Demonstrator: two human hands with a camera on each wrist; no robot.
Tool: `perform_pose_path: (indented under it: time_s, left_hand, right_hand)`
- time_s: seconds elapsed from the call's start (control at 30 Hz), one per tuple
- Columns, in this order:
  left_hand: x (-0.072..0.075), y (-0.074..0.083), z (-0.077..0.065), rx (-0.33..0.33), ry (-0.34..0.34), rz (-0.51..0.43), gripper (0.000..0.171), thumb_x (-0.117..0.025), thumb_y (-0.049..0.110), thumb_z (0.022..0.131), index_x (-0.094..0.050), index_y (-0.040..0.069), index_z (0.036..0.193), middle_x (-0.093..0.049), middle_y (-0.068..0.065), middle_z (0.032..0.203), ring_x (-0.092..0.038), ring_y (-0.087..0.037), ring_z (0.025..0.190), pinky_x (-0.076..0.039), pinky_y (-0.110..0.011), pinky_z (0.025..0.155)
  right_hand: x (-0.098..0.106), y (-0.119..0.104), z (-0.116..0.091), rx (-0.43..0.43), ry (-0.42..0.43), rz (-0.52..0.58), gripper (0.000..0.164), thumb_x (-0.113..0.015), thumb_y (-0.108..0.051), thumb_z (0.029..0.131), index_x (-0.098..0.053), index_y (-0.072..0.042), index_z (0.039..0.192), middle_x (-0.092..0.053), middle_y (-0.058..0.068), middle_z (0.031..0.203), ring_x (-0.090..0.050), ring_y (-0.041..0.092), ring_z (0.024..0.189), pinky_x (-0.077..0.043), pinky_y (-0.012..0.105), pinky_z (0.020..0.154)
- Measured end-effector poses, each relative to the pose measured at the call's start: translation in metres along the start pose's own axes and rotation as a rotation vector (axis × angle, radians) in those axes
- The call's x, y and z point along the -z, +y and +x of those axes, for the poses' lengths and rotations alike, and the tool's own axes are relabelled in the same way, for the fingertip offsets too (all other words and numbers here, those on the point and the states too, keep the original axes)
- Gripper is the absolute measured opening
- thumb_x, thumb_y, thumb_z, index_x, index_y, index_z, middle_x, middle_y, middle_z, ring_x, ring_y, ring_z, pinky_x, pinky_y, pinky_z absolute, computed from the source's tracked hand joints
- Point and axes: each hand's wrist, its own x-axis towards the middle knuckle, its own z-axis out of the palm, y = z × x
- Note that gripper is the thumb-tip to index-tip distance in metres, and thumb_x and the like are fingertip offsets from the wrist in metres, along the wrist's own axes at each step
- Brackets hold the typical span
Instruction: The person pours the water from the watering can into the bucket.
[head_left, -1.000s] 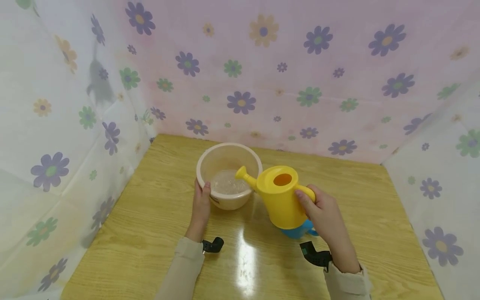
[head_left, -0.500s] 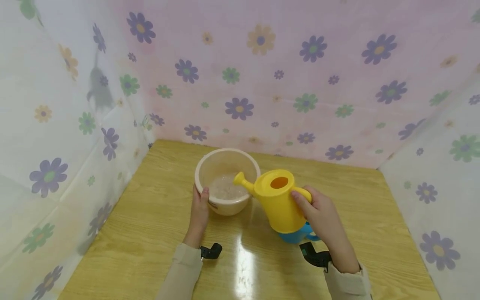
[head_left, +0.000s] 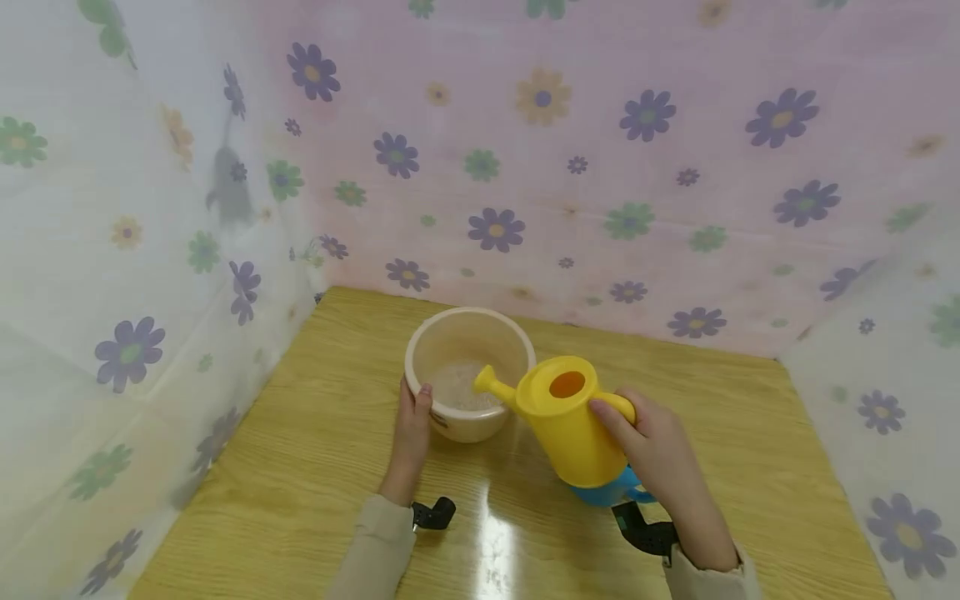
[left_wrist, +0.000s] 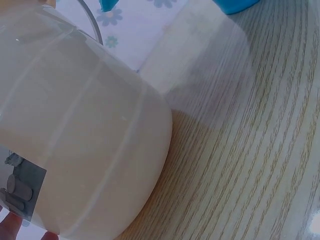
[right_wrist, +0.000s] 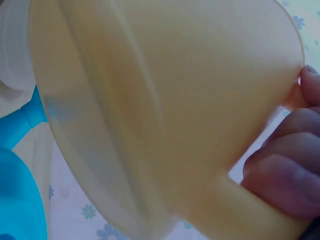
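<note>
My left hand (head_left: 412,433) grips the near left side of a cream plastic basin (head_left: 471,429), thumb at the rim. Shallow clear liquid, apparently water, lies inside the basin. In the left wrist view the basin wall (left_wrist: 95,130) fills the left half, with fingertips by a dark label. My right hand (head_left: 660,450) holds a yellow watering can (head_left: 573,442) by its handle, off the table. The can leans left, its spout above the basin. Its pale wall (right_wrist: 200,90) fills much of the right wrist view. I cannot make out a stream from the spout.
Partly hidden below the yellow can stands a blue vessel (head_left: 603,490) with a handle; a spout-like part (right_wrist: 25,122) shows in the right wrist view. The wooden table (head_left: 300,467) is bounded by flowered sheets (head_left: 555,192) behind and at both sides.
The head view has shifted, so everything appears slightly lower and to the right. Both hands keep their holds. The spout sits slightly further in over the basin.
</note>
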Motion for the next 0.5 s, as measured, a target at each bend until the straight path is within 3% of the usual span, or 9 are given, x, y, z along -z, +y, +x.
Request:
perform_pose_path:
  time_s: [0.2, 0.37, 0.5]
  left_hand:
    - [-0.003, 0.015, -0.006, 0.0, 0.0, 0.019, 0.059, -0.038, 0.032, 0.097, -0.012, 0.019, 0.148, -0.023, -0.012, 0.15, -0.025, -0.029, 0.136, -0.018, -0.045, 0.111]
    - [-0.004, 0.03, -0.01, -0.013, 0.001, 0.035, 0.059, -0.037, 0.027, 0.097, -0.012, 0.01, 0.148, -0.023, -0.02, 0.148, -0.025, -0.035, 0.135, -0.019, -0.047, 0.11]
    - [-0.004, 0.031, -0.01, -0.011, -0.003, 0.043, 0.059, -0.036, 0.027, 0.097, -0.011, 0.009, 0.148, -0.025, -0.021, 0.147, -0.026, -0.035, 0.135, -0.02, -0.047, 0.11]
  right_hand:
    - [-0.003, -0.001, -0.002, 0.07, 0.09, -0.039, 0.025, -0.054, -0.032, 0.092, -0.053, -0.013, 0.076, -0.037, -0.002, 0.054, -0.037, 0.009, 0.045, -0.034, 0.023, 0.044]
    - [-0.002, -0.001, -0.001, 0.042, 0.066, -0.041, 0.026, -0.053, -0.034, 0.092, -0.053, -0.012, 0.077, -0.039, -0.001, 0.054, -0.039, 0.011, 0.045, -0.035, 0.024, 0.044]
    - [-0.001, -0.001, 0.001, 0.008, 0.034, -0.047, 0.029, -0.051, -0.038, 0.093, -0.053, -0.012, 0.079, -0.041, 0.001, 0.057, -0.041, 0.013, 0.047, -0.035, 0.024, 0.045]
